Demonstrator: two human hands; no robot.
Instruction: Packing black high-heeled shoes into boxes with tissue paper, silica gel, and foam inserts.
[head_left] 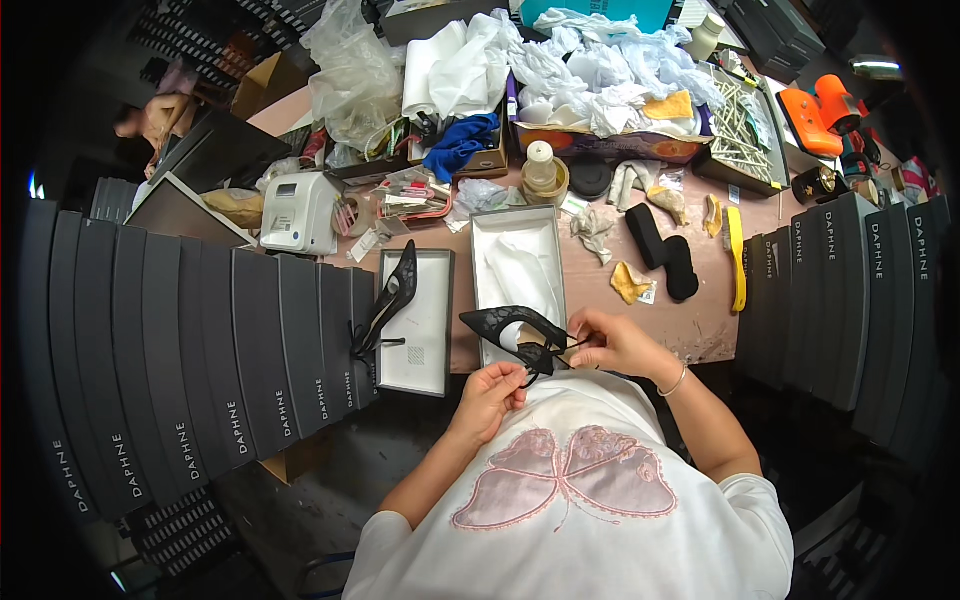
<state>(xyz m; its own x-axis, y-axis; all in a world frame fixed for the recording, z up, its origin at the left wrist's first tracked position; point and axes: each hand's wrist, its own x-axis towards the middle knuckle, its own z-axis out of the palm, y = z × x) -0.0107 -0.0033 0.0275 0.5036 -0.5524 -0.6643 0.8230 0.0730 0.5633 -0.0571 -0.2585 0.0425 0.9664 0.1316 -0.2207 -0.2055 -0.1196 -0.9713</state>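
Note:
A black lace high-heeled shoe (487,321) with a pointed toe and thin straps is held over the near end of an open grey shoebox (556,226). My left hand (487,402) pinches a strap at the shoe's near side. My right hand (622,346) is closed on a strap at its right, thumb and fingertips together. White tissue paper (520,275) lies inside the box. A matching black shoe (397,287) lies tilted across the left edge of the grey box lid (430,350), its straps hanging by the lid.
Dark shoeboxes stand in rows at left (215,350) and right (835,290). Behind are a white label printer (298,212), a bottle (542,168), a carton of crumpled paper (610,143) and a box of white sticks (742,115). A yellow-handled brush (737,262) and black cloth (665,255) lie right.

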